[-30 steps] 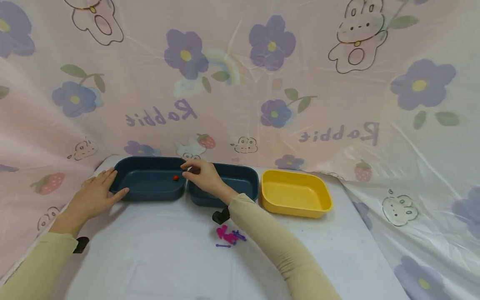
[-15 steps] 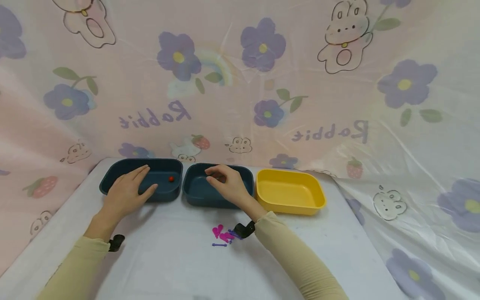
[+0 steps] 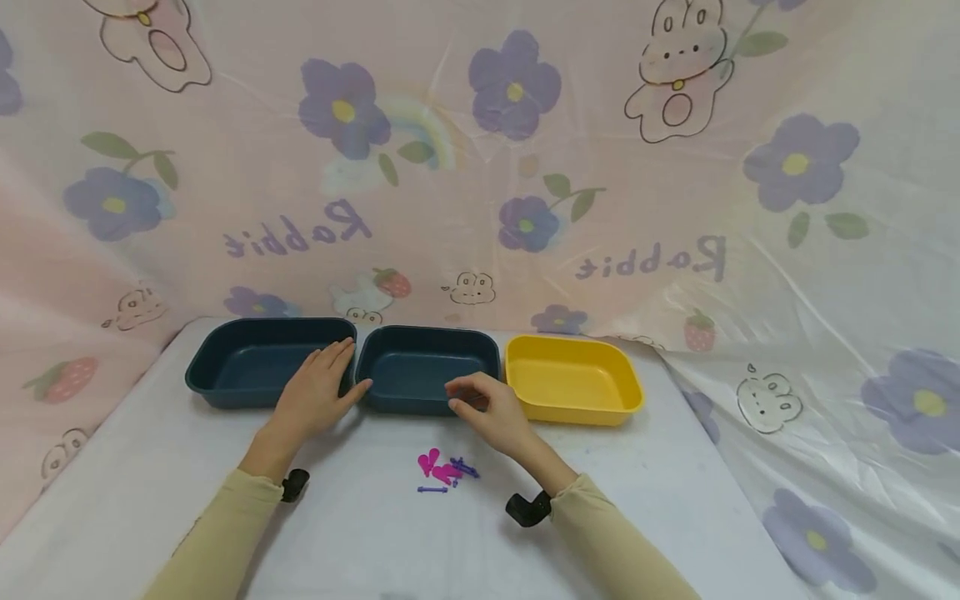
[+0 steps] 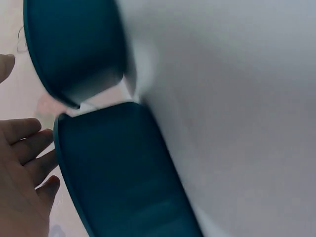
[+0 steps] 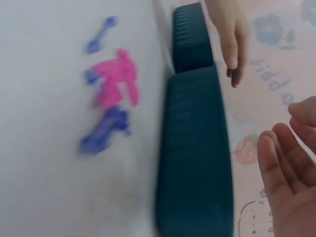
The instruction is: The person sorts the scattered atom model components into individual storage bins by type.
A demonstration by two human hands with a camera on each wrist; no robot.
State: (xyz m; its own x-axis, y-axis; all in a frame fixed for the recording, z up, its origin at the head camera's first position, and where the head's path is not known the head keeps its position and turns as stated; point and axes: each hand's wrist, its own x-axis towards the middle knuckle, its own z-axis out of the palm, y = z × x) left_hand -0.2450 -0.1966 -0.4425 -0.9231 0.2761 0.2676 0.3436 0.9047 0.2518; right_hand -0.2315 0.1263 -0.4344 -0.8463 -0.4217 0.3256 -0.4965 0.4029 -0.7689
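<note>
A pale pink printed cloth (image 3: 442, 200), with purple flowers, strawberries, rabbits and mirrored lettering, hangs behind a bench (image 3: 375, 537) covered in white.

Along the back of the bench stand three trays in a row. The left dark blue tray (image 3: 240, 397) looks longest; the yellow tray (image 3: 577, 411) stands at the right end; the middle dark blue tray (image 3: 416, 406) sits between them, just beside each.

Two pale green sleeves, the left sleeve (image 3: 217, 537) and the right sleeve (image 3: 618, 537), reach in from the near side. The left hand (image 3: 318, 387) is over the right end of the left tray, its fingers straight and the thumb spread away from them; whether it touches the rim cannot be told. The right hand (image 3: 495, 414) hovers near the front right corner of the middle tray, fingers loosely bent, with the thumb near them.

A black device (image 3: 296, 485) is at the left wrist and another, the black unit (image 3: 528, 509), at the right.

Small pink pieces (image 3: 446, 474) and purple pieces (image 3: 465, 467) lie clustered on the bench in front of the middle tray, between the forearms. One thin purple bar (image 3: 432, 490) lies just nearer the person.
</note>
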